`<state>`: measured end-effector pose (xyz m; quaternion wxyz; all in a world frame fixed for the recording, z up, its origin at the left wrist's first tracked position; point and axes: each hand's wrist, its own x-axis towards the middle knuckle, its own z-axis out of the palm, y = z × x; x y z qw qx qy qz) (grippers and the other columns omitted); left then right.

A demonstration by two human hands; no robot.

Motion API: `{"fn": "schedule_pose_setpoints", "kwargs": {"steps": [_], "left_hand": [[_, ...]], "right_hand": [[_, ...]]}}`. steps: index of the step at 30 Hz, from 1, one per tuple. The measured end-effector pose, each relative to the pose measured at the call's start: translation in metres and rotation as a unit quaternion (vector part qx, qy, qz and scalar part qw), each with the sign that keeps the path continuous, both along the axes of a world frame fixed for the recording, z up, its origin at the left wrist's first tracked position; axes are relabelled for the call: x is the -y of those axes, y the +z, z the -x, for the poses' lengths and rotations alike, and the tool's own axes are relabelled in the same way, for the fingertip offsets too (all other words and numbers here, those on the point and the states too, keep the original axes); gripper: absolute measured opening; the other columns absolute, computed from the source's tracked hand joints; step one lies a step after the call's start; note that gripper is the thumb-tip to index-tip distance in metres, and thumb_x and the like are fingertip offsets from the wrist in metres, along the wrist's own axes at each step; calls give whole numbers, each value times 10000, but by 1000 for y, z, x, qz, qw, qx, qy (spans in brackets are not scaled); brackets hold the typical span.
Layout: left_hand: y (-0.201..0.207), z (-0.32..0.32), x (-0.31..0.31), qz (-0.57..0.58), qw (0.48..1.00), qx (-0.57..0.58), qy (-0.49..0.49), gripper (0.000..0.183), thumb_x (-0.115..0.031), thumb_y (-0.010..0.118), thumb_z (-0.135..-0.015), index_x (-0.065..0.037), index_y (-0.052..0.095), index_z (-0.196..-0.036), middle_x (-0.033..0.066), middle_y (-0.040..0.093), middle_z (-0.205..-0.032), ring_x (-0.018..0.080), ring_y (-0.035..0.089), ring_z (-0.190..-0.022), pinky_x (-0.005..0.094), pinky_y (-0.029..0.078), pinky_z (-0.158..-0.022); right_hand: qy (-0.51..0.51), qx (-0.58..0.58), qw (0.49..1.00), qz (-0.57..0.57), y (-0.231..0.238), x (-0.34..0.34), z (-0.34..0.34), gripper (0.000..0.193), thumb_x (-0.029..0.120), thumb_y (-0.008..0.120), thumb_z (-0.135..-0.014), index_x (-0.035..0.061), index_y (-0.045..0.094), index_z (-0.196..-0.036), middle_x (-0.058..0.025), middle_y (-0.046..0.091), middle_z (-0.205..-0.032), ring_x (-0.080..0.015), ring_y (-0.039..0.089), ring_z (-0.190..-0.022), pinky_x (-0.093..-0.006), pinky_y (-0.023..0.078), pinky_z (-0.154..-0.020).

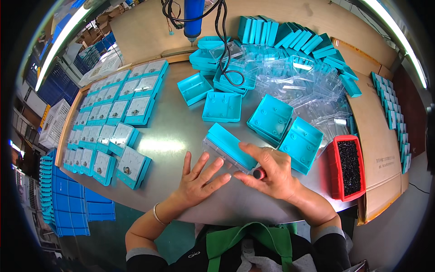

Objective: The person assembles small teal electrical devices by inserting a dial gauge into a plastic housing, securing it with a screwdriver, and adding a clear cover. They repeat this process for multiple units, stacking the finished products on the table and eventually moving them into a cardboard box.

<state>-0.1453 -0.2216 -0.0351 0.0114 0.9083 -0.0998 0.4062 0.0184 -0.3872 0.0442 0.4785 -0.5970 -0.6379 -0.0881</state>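
A teal plastic box with a clear cover (232, 146) stands on its side on the metal table in front of me. Beside its near left edge my left hand (198, 180) is open, fingers spread and holding nothing. My right hand (274, 174) is curled round a short red-and-black handle (259, 173), whose end pokes out between thumb and fingers; the rest of it is hidden in the palm. The right index finger reaches to the top right of the box, and the thumb lies close to its lower end.
Open teal trays (222, 107) and a heap of clear covers (312, 97) fill the far right. Rows of teal boxes with pale faces (132, 166) occupy the left. A red bin (335, 170) of small black parts stands at right. A blue tool (194, 18) hangs overhead.
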Motion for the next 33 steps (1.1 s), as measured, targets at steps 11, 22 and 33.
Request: {"fn": "schedule_pose_setpoints", "kwargs": {"steps": [11, 22, 33], "left_hand": [[57, -48, -107, 126, 982, -58, 126, 552, -33, 660, -727, -70, 506, -1256, 183, 540, -1263, 340, 549, -1126, 403, 469, -907], [30, -154, -298, -57, 947, -156, 275, 639, 21, 680, -662, -53, 457, -1256, 165, 509, -1290, 335, 492, -1178, 415, 432, -959], [3, -194, -328, -72, 848, -311, 422, 819, -110, 675, -799, -211, 202, -1460, 14, 187, -1531, 281, 188, -1405, 695, 237, -1007]], "right_hand": [[121, -616, 763, 156, 17, -18, -25, 578, 327, 570, -923, -15, 390, -1352, -132, 665, -1005, -105, 644, -772, -180, 336, -456], [47, -525, 814, 245, -3, 55, -36, 307, 53, 581, -902, -37, 536, -1193, -111, 666, -907, -107, 610, -707, -230, 493, -663], [-133, -435, 865, 213, 35, 154, -68, 304, 96, 608, -897, -10, 548, -1176, -76, 650, -840, -88, 603, -672, -231, 478, -640]]}}
